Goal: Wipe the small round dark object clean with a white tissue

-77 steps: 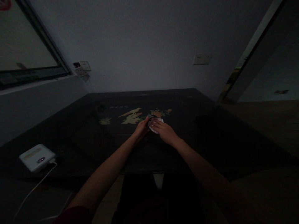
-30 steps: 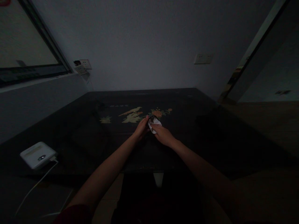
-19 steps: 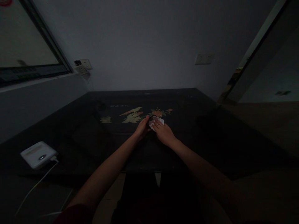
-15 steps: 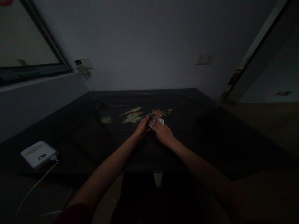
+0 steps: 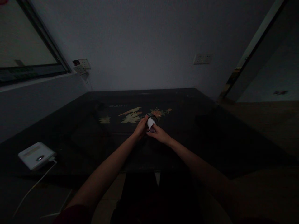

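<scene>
Near the middle of a dark table [image 5: 112, 149], my left hand [image 5: 140, 128] is wrapped around the left side of a small round dark object with a shiny rim [image 5: 153, 117]; its kind is hard to make out in the dim light. A white tissue [image 5: 151, 123] lies against the near side of that object. My right hand [image 5: 159, 135] pinches the tissue from the right, with the thumb low and the fingers partly hidden behind the white paper. Both hands are close together, just in front of the table's painted flower.
A white box-shaped device [image 5: 36, 155] with a white cable [image 5: 35, 185] sits at the table's left. Painted birds and flowers [image 5: 132, 116] decorate the tabletop. Wall sockets [image 5: 202, 58] are on the back wall, and a window [image 5: 28, 40] is at the left.
My right hand has shifted a little down and left, from fingers laid flat over the tissue to a pinch on it. The round object's rim shows more. My left hand keeps its hold.
</scene>
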Tool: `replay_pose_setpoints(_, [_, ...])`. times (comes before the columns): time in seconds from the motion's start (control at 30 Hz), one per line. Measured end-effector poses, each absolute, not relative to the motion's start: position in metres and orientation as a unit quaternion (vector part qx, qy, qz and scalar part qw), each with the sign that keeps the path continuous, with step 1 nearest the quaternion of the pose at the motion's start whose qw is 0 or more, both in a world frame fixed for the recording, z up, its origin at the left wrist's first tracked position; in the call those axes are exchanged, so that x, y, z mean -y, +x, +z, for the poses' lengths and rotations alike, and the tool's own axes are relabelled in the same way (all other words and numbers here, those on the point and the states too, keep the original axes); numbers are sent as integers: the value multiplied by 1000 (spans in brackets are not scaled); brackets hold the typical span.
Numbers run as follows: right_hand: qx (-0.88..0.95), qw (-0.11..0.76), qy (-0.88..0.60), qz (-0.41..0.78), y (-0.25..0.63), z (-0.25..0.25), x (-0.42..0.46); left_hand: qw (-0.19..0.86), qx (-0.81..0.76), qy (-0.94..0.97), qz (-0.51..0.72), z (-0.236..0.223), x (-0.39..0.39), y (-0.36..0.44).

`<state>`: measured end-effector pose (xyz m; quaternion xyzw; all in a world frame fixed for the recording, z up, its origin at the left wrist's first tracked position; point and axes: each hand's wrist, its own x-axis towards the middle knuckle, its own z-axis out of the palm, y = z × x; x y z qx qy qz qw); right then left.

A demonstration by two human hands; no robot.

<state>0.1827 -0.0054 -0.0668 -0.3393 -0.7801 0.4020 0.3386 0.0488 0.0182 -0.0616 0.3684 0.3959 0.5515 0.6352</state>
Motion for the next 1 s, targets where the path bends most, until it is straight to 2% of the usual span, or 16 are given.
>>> replay_pose_setpoints(0.1, [768, 341, -344, 419, 181, -68, 6, 632, -401, 365, 554, -64, -20, 49])
replay_pose_setpoints(0.33, [851, 309, -352, 238, 186, -59, 13, 650, -376, 358, 555, -67, -26, 50])
replay_pose_setpoints(0.73, [897, 167, -408, 26, 202, -40, 19, 667, -370, 351, 543, -65, -21, 47])
replay_pose_setpoints(1.0, [899, 150, -407, -63, 203, -43, 17, 677, -355, 352, 540, -64, -22, 48])
